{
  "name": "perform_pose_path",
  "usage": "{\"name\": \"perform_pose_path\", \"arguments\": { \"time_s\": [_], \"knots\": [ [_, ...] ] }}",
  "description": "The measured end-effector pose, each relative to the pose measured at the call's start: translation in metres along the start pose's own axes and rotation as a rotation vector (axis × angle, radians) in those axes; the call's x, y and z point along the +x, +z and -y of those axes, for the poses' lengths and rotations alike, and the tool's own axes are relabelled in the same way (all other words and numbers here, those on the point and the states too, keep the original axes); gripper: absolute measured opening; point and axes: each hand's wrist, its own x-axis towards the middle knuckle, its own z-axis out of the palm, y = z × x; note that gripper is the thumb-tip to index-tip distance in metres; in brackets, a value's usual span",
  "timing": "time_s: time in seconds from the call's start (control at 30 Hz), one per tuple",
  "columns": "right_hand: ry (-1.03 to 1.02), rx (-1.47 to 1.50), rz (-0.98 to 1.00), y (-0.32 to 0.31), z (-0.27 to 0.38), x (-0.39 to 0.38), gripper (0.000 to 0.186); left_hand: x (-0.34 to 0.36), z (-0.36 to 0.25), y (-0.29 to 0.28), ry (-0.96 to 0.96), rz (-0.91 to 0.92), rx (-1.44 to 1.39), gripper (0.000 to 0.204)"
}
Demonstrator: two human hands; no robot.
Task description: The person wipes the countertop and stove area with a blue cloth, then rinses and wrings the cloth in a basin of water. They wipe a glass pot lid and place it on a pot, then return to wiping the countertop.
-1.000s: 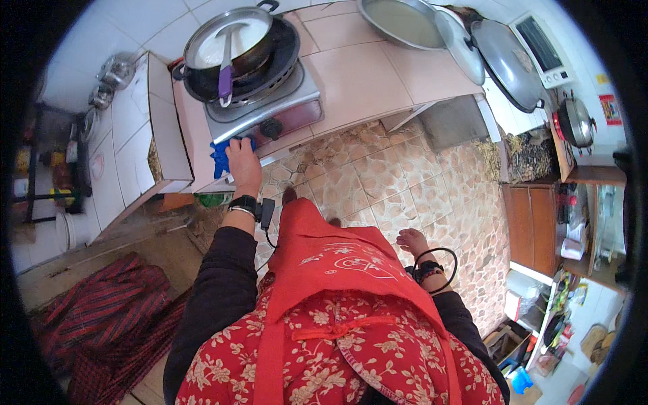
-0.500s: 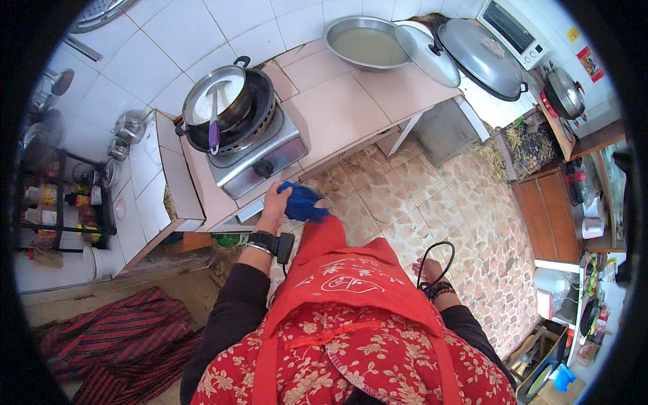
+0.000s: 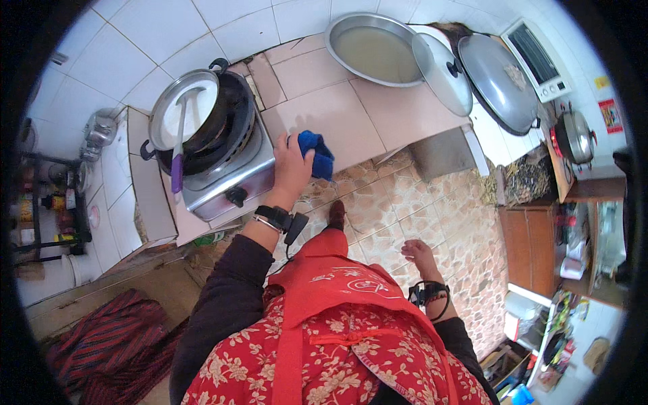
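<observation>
My left hand [image 3: 291, 174] is closed on a crumpled blue cloth [image 3: 318, 156] at the front edge of the pink-tiled counter [image 3: 312, 98], just right of the silver gas stove [image 3: 262, 163]. On the stove, a two-handled pan [image 3: 155, 123] of white contents sits over a dark wok [image 3: 236, 128]. A ladle or spatula with a purple handle [image 3: 177, 173] leans across the pan. Low on my right side hangs my right hand [image 3: 420, 256], empty, its fingers apart and slightly curled.
A wide metal basin [image 3: 368, 76] of cloudy liquid stands at the back, with a glass lid [image 3: 442, 77] leaning beside it. Farther right are a large domed lid [image 3: 496, 91] and a white toaster oven [image 3: 533, 54]. Striped cloth [image 3: 108, 334] lies at lower left.
My left hand has carried the blue cloth forward and up to the counter edge. The view has shifted toward the counter, and a shoe now shows beyond the apron.
</observation>
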Motion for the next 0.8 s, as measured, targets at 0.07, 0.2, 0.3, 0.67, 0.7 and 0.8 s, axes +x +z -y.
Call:
{"name": "perform_pose_path", "arguments": {
  "time_s": [0.07, 0.2, 0.3, 0.67, 0.7, 0.8],
  "knots": [
    [0.067, 0.009, 0.011, -0.012, 0.009, 0.007, 0.023, -0.006, -0.005, 0.024, 0.019, 0.039, 0.312, 0.065],
    [0.194, -0.152, 0.013, -0.033, 0.032, 0.021, 0.024, 0.007, -0.007, 0.064, 0.145, 0.302, 0.404, 0.081],
    [0.197, -0.137, 0.000, -0.043, 0.063, 0.039, 0.024, 0.026, 0.013, 0.088, 0.045, 0.297, 0.388, 0.069],
    [0.195, -0.204, 0.073, -0.047, 0.140, 0.087, 0.019, 0.101, 0.072, 0.119, -0.039, 0.102, 0.420, 0.047],
    [0.188, -0.209, 0.104, -0.051, 0.142, 0.090, 0.018, 0.113, 0.074, 0.118, -0.067, 0.080, 0.385, 0.048],
    [0.232, -0.247, 0.194, -0.070, 0.155, 0.107, 0.028, 0.150, 0.068, 0.106, -0.211, -0.002, 0.193, 0.049]
  ]
}}
